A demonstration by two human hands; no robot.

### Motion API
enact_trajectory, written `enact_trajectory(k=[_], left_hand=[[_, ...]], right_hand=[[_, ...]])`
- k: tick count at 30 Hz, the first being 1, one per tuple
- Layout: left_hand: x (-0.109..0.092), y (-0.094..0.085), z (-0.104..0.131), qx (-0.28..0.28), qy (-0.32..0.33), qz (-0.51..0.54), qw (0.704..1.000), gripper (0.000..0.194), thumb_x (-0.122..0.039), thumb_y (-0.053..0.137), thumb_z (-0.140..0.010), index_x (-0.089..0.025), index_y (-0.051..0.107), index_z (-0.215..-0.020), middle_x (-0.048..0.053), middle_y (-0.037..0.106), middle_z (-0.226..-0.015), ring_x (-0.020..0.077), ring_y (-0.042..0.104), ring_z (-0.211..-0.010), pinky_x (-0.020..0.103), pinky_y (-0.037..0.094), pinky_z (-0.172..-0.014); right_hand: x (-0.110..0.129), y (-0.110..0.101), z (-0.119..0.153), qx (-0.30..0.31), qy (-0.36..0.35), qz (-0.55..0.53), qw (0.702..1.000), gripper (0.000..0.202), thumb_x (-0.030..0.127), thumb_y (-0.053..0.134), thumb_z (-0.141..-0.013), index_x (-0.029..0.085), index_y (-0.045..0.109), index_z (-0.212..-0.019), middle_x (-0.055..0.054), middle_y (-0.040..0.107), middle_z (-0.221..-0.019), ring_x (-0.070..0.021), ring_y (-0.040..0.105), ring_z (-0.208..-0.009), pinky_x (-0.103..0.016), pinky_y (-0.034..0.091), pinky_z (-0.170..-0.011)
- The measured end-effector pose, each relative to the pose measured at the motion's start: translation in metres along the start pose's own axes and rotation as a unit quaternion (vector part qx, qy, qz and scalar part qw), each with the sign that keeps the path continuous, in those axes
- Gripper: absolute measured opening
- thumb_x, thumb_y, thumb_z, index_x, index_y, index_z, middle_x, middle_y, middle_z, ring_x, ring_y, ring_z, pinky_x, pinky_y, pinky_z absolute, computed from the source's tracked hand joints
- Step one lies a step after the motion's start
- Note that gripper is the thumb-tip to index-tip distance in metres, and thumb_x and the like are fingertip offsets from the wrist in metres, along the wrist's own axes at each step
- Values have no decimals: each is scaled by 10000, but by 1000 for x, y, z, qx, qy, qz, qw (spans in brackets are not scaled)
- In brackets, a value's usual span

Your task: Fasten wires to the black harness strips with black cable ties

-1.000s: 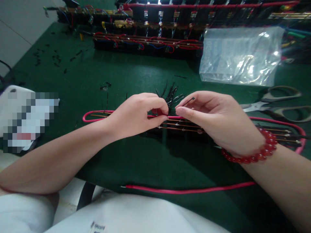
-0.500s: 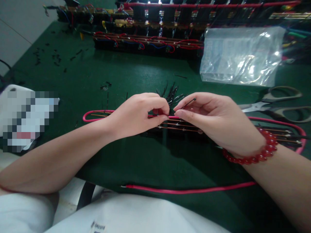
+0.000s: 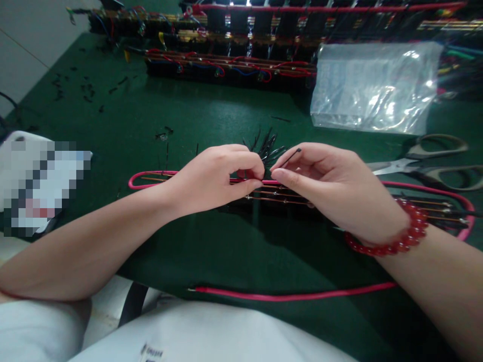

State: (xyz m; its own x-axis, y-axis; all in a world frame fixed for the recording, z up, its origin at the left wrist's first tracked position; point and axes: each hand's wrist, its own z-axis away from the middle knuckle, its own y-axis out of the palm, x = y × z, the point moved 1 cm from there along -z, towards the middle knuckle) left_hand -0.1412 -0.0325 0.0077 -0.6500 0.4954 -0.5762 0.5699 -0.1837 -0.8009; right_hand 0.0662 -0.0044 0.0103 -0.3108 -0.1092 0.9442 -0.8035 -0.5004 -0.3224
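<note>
A red cable (image 3: 409, 186) runs along a strip with copper rods (image 3: 286, 201) on the green table, looping round at both ends. My left hand (image 3: 222, 173) is closed in a pinch on the red cable near the strip's middle; its fingertips partly hide the spot. Just to the right, my right hand (image 3: 324, 176) pinches a thin black cable tie (image 3: 292, 157) between thumb and forefinger, its small head sticking up. Behind both hands lies a bunch of black cable ties (image 3: 267, 148). Two dark ties (image 3: 167, 153) stand upright from the strip's left part.
Scissors (image 3: 426, 156) lie right of my right hand. A clear plastic bag (image 3: 373, 85) sits behind them. Wired assemblies (image 3: 230, 68) line the back. Black offcuts (image 3: 88, 90) are scattered at left, near a white object (image 3: 22, 146). The red cable's free end lies near the front edge.
My right hand has shifted very slightly left, and the head of the cable tie in it has moved a little left and up. My left hand stays nearly still.
</note>
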Motion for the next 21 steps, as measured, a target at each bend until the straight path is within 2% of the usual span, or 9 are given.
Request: enact_trajectory(k=[4, 8, 10, 16, 21], left_hand=[[1, 0, 1, 14, 3, 10, 1000, 104, -280, 702, -888, -186, 709, -931, 9, 700, -912, 142, 631, -821, 249, 480, -742], [1, 1, 2, 41, 2, -8, 999, 373, -405, 800, -811, -197, 703, -1105, 41, 697, -1052, 192, 644, -957, 290, 494, -801], [1, 2, 3, 51, -6, -32, 998, 444, -438, 810, -797, -209, 699, -1161, 54, 692, -1086, 220, 642, -1012, 313, 495, -824], [1, 3, 4, 71, -3, -50, 996, 431, -408, 805, -803, -215, 708, -1176, 66, 680, -1102, 235, 636, -1045, 327, 499, -849], [1, 2, 3, 76, 8, -52, 996, 415, -346, 801, -805, -216, 687, -1183, 63, 667, -1127, 234, 627, -1070, 318, 491, -846]], right_hand=[[0, 0, 2, -14, 5, -8, 1000, 218, 438, 839, -774, 258, 733, -834, -12, 721, -789, -203, 670, -738, -335, 556, -647], [0, 1, 3, -28, 9, -18, 999, 148, 393, 793, -822, 271, 709, -817, -4, 696, -761, -203, 673, -733, -338, 557, -645], [0, 1, 3, -25, 10, -18, 999, 129, 366, 782, -827, 270, 699, -805, 0, 686, -746, -197, 667, -719, -335, 556, -636], [2, 2, 4, -19, 16, -14, 1000, 106, 337, 773, -823, 270, 694, -799, 4, 679, -732, -186, 647, -685, -331, 551, -610], [0, 2, 3, -17, 1, -1, 1000, 171, 358, 829, -766, 252, 698, -795, 0, 702, -770, -189, 661, -714, -335, 567, -649]])
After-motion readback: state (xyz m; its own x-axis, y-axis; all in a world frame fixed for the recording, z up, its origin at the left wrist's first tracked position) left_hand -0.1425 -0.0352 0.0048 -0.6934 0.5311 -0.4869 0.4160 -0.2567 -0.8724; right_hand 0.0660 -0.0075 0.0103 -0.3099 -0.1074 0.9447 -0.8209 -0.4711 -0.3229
